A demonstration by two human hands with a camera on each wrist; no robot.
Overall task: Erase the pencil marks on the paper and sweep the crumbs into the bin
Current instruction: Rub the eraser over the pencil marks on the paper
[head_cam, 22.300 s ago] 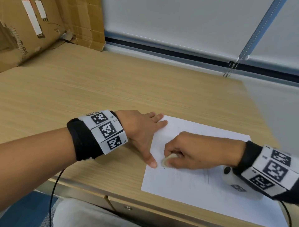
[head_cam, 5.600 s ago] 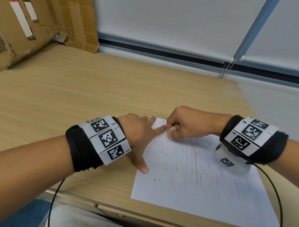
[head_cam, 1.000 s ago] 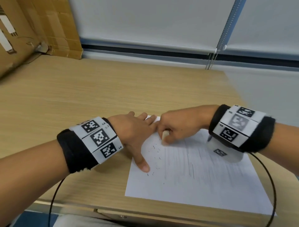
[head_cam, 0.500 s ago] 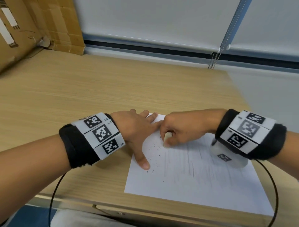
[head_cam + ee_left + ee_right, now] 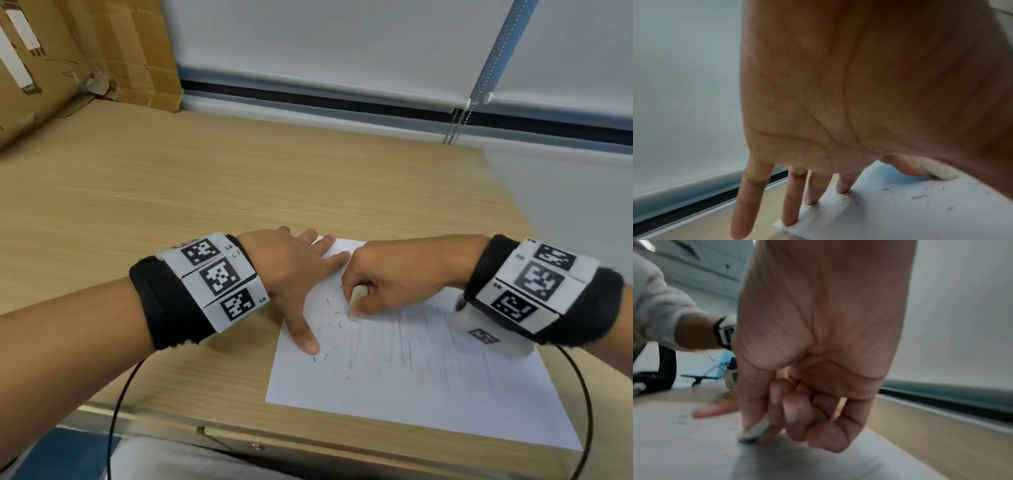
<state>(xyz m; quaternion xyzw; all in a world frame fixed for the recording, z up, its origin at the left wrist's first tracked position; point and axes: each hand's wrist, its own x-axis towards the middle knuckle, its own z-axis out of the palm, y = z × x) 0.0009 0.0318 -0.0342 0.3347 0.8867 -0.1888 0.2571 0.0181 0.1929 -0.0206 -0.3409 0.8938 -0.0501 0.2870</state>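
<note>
A white sheet of paper [image 5: 428,387] lies near the desk's front edge, with faint grey pencil strokes [image 5: 407,349] across its middle. Dark eraser crumbs [image 5: 330,322] are scattered on its upper left part; the left wrist view shows the crumbs [image 5: 920,197] too. My right hand [image 5: 387,277] pinches a white eraser [image 5: 356,303] and presses it on the paper; in the right wrist view the eraser [image 5: 756,430] sits between thumb and fingers. My left hand [image 5: 294,277] lies flat with straight fingers [image 5: 791,199] on the paper's top left corner.
The wooden desk [image 5: 205,192] stretches away to the left and back. Cardboard boxes [image 5: 68,51] stand at the back left. A blind's bead chain [image 5: 455,126] hangs at the back right. The desk's right edge [image 5: 507,192] is close to the paper. No bin is in view.
Over the last second my right hand has slid the eraser slightly toward me on the paper. The left hand stays flat in the same spot. More crumbs lie on the paper than 22 seconds ago.
</note>
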